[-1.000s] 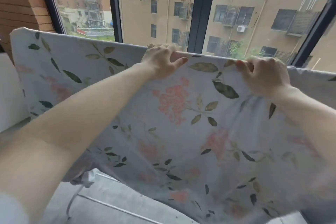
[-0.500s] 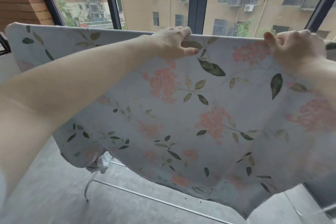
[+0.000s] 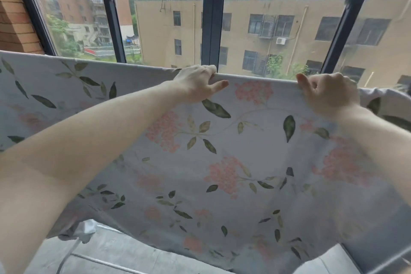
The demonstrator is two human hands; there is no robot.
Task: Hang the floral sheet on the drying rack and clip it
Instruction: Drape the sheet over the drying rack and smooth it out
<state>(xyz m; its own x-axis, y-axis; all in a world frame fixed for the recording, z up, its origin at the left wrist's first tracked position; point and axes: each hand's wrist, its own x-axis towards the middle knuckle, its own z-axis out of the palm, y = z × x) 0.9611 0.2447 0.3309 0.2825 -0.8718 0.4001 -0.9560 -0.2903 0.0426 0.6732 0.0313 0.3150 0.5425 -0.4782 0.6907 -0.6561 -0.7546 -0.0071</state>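
The floral sheet (image 3: 233, 162) hangs spread out in front of the person, with its top edge running nearly level across the view, just below the window (image 3: 213, 18). It is a pale grey cloth printed with pink flower clusters and dark green leaves. The cloth falls down from this top edge and its lower border ends above the grey floor (image 3: 115, 253).

The left hand (image 3: 198, 85) grips the top edge near the middle of the sheet: the fingers are curled over the edge to the far side and the thumb lies stretched on the near side, pointing to the right. The right hand (image 3: 329, 93) holds the same edge further to the right, with the fingers bent round the fold and the thumb raised at the left of the fist. Both forearms are bare and reach forward from the lower corners of the view.

Of the drying rack (image 3: 73, 251) I can see only thin white bars near the floor under the sheet, at the lower left. The bar that may carry the top edge is covered by the cloth, so I cannot tell if the sheet rests on it.

Behind the glass stand a yellow building and a red brick one.
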